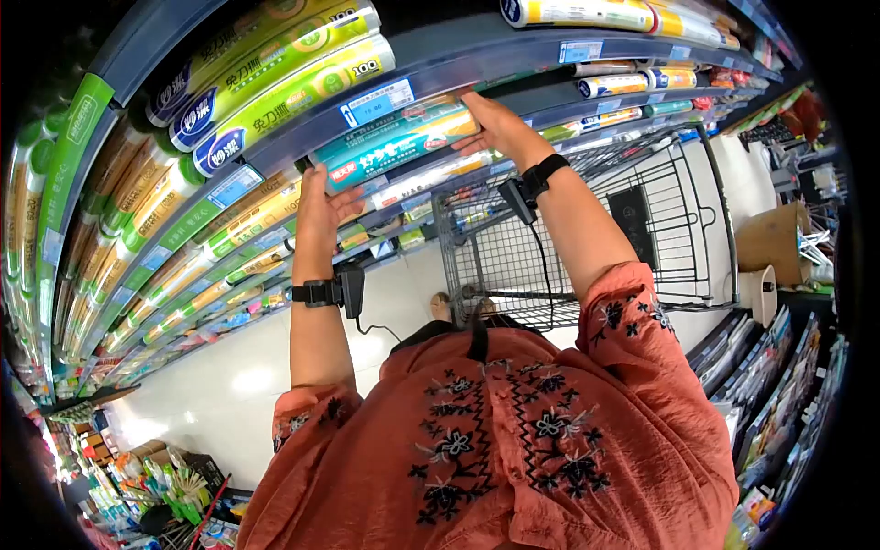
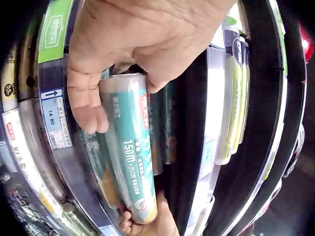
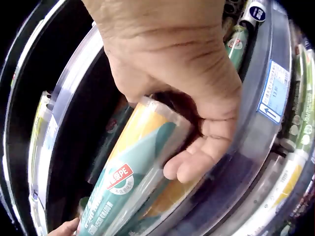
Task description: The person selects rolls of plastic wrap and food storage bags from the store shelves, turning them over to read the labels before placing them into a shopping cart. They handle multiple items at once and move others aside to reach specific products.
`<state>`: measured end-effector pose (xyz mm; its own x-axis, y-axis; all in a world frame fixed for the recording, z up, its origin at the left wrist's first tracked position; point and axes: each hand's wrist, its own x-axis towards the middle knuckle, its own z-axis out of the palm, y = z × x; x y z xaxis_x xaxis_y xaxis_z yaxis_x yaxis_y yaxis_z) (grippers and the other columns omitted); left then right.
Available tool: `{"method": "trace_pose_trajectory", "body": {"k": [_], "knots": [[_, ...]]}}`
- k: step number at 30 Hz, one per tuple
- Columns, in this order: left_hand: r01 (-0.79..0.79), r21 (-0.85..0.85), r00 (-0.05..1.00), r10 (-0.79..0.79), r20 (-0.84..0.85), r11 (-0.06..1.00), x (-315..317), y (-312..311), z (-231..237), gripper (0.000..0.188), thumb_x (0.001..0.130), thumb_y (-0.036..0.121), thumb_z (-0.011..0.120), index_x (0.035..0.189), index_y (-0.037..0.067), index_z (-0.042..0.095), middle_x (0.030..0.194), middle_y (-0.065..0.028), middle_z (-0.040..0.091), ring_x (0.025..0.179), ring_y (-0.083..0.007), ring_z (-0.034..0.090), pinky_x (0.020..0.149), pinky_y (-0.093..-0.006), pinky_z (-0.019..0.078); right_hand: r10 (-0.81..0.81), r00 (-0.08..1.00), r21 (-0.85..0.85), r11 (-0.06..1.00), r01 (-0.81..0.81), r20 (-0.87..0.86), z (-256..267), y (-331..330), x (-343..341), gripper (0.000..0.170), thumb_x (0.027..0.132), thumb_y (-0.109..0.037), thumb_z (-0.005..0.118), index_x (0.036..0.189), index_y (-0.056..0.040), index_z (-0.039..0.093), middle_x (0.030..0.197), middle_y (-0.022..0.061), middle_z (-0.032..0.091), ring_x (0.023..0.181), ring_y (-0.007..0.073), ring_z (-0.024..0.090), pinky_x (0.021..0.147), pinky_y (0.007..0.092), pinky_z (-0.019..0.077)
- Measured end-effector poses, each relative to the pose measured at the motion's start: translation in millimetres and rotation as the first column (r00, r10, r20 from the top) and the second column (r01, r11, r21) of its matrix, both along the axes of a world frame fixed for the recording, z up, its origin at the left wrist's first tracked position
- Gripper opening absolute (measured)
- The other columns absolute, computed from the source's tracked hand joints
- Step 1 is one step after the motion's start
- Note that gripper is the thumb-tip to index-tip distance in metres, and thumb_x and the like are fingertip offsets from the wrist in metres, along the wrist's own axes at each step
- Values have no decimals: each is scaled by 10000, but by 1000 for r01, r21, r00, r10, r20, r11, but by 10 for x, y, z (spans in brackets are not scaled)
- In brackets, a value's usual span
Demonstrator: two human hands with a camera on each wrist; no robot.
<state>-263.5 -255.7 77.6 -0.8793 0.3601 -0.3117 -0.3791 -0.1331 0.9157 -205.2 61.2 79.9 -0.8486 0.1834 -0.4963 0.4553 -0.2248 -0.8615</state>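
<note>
A teal and orange roll of cling film [image 1: 394, 145], printed 150m×25cm, lies lengthwise between my two hands at the front of a shelf. My left hand [image 1: 318, 206] grips its left end, with the thumb on one side and the fingers on the other, as the left wrist view shows. At the opposite end my right hand [image 1: 502, 128] holds the roll the same way, its fingers curled around the orange end in the right wrist view. More teal rolls [image 2: 98, 164] lie beside and behind it on the shelf, partly covered by the held one.
Above runs a shelf edge with a blue price label [image 1: 378, 103] and green rolls [image 1: 284, 108] over it. Lower shelves hold more packaged rolls [image 1: 243, 229]. A wire shopping cart [image 1: 513, 252] stands to the right, with a cardboard box [image 1: 770, 240] beyond.
</note>
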Motion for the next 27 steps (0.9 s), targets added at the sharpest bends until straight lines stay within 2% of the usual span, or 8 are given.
{"method": "trace_pose_trajectory", "body": {"k": [5, 8, 11, 15, 16, 19, 23, 27], "knots": [[25, 78, 999, -28, 44, 997, -37, -52, -35, 503, 994, 475, 533, 1275, 60, 495, 1076, -129, 654, 880, -253, 691, 759, -385, 590, -33, 999, -38, 999, 34, 40, -8, 45, -28, 715, 968, -669, 376, 1296, -50, 516, 1043, 183, 677, 798, 269, 708, 664, 389, 605], [82, 105, 996, -84, 15, 991, -83, -97, -127, 528, 1010, 464, 492, 1338, 57, 420, 1161, -147, 612, 931, -284, 687, 750, -391, 594, -46, 997, 31, 999, 44, 64, -124, 60, -79, 661, 992, -613, 354, 1293, -45, 509, 1017, 181, 683, 759, 265, 707, 642, 378, 607], [38, 77, 999, -38, -11, 996, -20, -71, -49, 524, 993, 504, 530, 1256, 50, 521, 1097, -124, 656, 930, -238, 684, 789, -389, 579, -10, 996, 84, 996, 3, 86, -19, 65, -95, 576, 1009, -528, 363, 1288, -45, 503, 999, 176, 685, 758, 261, 707, 637, 381, 609], [42, 116, 999, -43, 8, 992, -1, -68, -49, 563, 1007, 521, 485, 1274, 27, 519, 1119, -150, 651, 946, -255, 679, 802, -381, 577, -9, 993, 124, 992, -6, 115, 72, 73, -145, 489, 1002, -471, 408, 1211, -54, 555, 1001, 131, 684, 770, 247, 706, 625, 381, 616], [32, 108, 999, -33, 12, 994, 5, -60, -52, 588, 1006, 536, 475, 1280, 17, 518, 1125, -164, 649, 939, -262, 681, 798, -372, 577, -12, 998, 107, 994, 5, 65, 19, 87, -139, 458, 994, -456, 443, 1189, -64, 575, 1025, 96, 674, 823, 234, 698, 630, 383, 623], [4, 90, 1000, -3, -5, 996, 14, -48, -77, 582, 1012, 530, 466, 1279, 15, 517, 1124, -173, 647, 932, -269, 683, 789, -366, 580, -78, 988, 134, 989, 60, 134, 33, 26, -202, 507, 982, -535, 469, 1248, -113, 565, 1152, 83, 651, 969, 238, 669, 737, 433, 618], [-23, 81, 998, 27, -48, 996, 54, -48, -107, 572, 1017, 520, 456, 1279, 14, 511, 1112, -180, 649, 913, -274, 689, 776, -364, 591, -70, 997, 6, 997, 71, -25, -82, 60, -106, 414, 957, -407, 534, 1195, -76, 601, 1079, 61, 660, 905, 206, 678, 649, 417, 631], [-46, 68, 998, 49, -39, 997, 93, 15, -68, 546, 1011, 513, 473, 1255, 27, 519, 1073, -163, 659, 881, -262, 690, 776, -364, 600, -137, 990, -82, 988, 133, -38, -62, 44, -97, 454, 932, -435, 564, 1180, -59, 617, 1052, 96, 693, 835, 254, 713, 632, 430, 627]]}}
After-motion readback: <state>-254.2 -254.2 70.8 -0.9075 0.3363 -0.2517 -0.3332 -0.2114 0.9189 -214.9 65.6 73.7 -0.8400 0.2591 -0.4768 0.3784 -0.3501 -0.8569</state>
